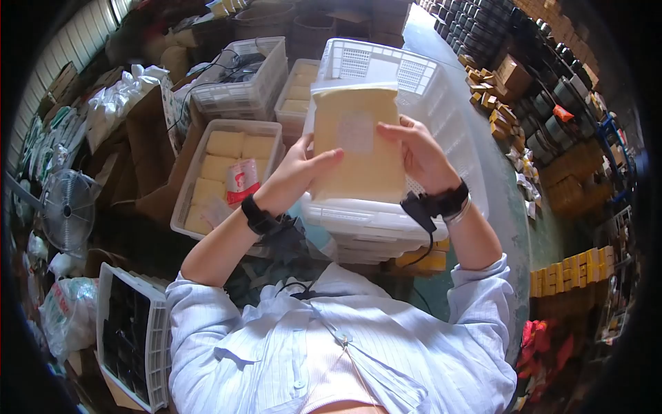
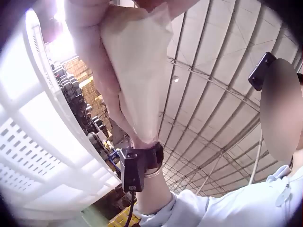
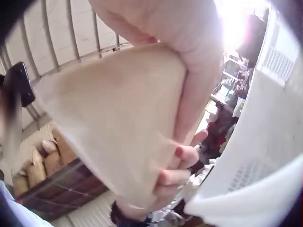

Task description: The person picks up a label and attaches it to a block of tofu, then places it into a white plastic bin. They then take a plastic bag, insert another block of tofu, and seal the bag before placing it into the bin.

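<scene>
A cream-coloured flat packet in clear plastic wrap (image 1: 355, 172) is held up in front of the chest, with a pale printed label (image 1: 356, 132) on its upper face. My left hand (image 1: 301, 169) grips its left edge, thumb on the face and fingers behind. On the opposite edge, my right hand (image 1: 422, 153) holds it the same way. The left wrist view shows the packet's underside (image 2: 137, 61) between the hands. In the right wrist view, fingertips (image 3: 177, 177) curl against the packet's plastic. Below it stands a large white perforated plastic crate (image 1: 372, 210).
To the left, a white bin (image 1: 181, 207) holds several similar cream packets and a red-and-white packet (image 1: 243, 181). Behind it are another bin (image 1: 281, 103) of cream packets and a white crate (image 1: 276, 65) with dark cables. A fan (image 1: 67, 210) stands far left; yellow boxes (image 1: 572, 272) line the right.
</scene>
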